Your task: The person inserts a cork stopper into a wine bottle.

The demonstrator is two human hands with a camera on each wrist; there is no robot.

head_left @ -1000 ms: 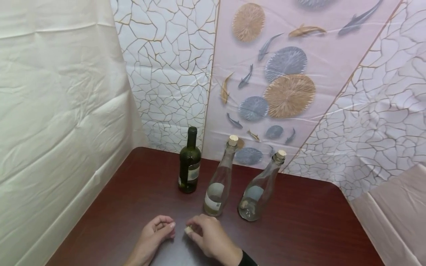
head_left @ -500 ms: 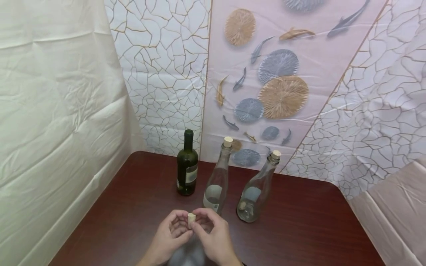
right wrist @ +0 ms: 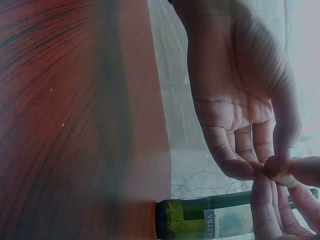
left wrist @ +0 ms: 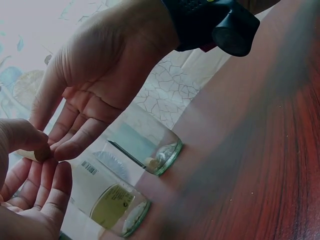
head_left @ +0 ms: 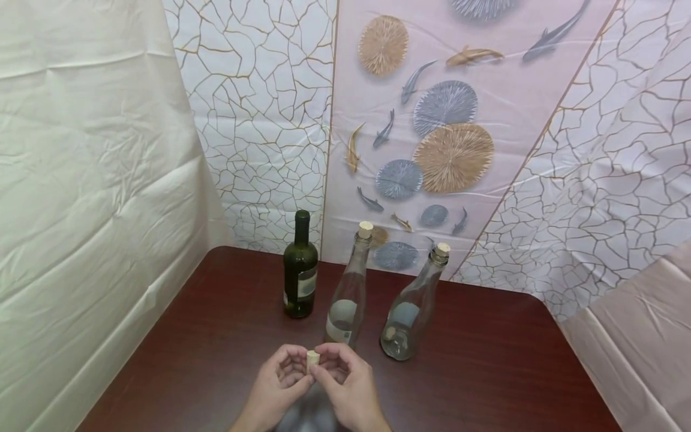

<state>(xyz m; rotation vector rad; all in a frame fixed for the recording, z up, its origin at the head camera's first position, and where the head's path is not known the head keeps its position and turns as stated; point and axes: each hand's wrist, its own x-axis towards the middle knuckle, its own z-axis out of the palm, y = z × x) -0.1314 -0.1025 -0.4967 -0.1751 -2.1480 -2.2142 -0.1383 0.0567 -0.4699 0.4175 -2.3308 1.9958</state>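
A small pale cork (head_left: 312, 359) stands upright between my hands, low in the middle of the head view. The thumb and fingertips of my left hand (head_left: 276, 384) pinch it from the left. From the right, my right hand (head_left: 352, 384) pinches the same cork. Both wrist views show the cork (left wrist: 41, 152) among fingertips, its sides partly covered. Behind the hands stand a dark green bottle (head_left: 300, 279) with no stopper showing above its rim and two clear bottles, one in the middle (head_left: 349, 294) and one at the right (head_left: 415, 306).
Pale corks sit in the necks of the clear bottles, a middle cork (head_left: 365, 229) and a right cork (head_left: 443, 249). A small pale lump (head_left: 391, 333) lies inside the right bottle. The dark red table (head_left: 486, 348) meets patterned cloth (head_left: 259, 132) at its back.
A second ago my right hand alone held the cork, with my left hand apart. Then both hands met at the cork, now held upright. The head view has shifted slightly.
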